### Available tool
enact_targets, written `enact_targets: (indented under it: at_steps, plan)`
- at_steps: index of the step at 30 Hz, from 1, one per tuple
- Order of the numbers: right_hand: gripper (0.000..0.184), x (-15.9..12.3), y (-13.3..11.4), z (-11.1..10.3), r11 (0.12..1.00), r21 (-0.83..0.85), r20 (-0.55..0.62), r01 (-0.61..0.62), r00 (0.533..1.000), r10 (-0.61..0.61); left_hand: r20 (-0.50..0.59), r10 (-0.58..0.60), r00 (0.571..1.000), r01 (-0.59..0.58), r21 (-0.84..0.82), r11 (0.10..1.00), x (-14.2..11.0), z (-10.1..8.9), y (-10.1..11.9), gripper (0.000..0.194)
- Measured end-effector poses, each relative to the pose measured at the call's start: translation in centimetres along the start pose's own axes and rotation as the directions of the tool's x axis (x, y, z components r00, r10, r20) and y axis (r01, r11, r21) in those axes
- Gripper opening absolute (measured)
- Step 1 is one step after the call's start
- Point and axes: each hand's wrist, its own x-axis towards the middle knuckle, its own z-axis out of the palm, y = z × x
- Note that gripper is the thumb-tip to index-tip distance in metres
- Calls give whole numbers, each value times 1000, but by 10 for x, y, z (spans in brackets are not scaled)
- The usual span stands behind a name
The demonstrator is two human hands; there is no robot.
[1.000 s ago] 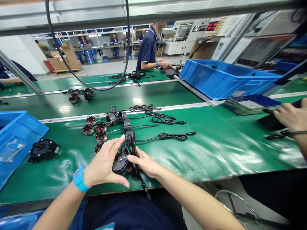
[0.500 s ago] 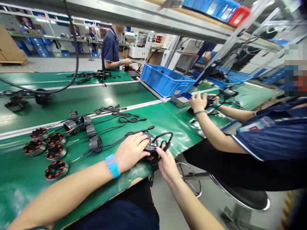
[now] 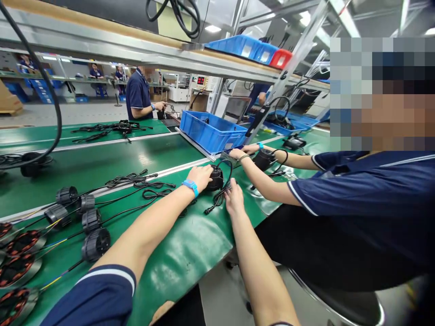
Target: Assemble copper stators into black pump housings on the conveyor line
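Note:
My left hand (image 3: 201, 176), with a blue watch at the wrist, is curled over a round black motor housing (image 3: 215, 177) that rests on the green mat (image 3: 183, 253). My right hand (image 3: 234, 197) lies just right of it, fingers on the housing's looped black cable (image 3: 219, 197). Both arms are stretched out to the right, toward a seated co-worker. That co-worker's hands (image 3: 242, 154) hold another black housing (image 3: 263, 159) a short way beyond mine.
Several black caps with cables (image 3: 91, 219) and copper-wound stators (image 3: 21, 242) lie at my left. A blue bin (image 3: 212, 131) stands behind. A green conveyor belt (image 3: 102, 158) runs across. Another person (image 3: 137, 95) stands at the far side.
My view has swung right. Both hands carried the black housing and its cable along the mat to the right, up next to the co-worker's hands.

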Motion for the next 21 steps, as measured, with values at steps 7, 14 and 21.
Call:
enact_targets:
  at_steps: [7,14,21]
  plan:
    - [70,20,19,-25,983,-93,-161,156,972,-170,9,-32,999,31,92,995,-2,3,-3,35]
    - [70,16,28,-22,945,-237,-10,226,972,-235,17,19,1000,-21,126,992,-9,3,12,50]
    - [85,3,29,-28,813,-454,239,365,929,-283,10,1,1000,-3,142,990,1,7,25,53]
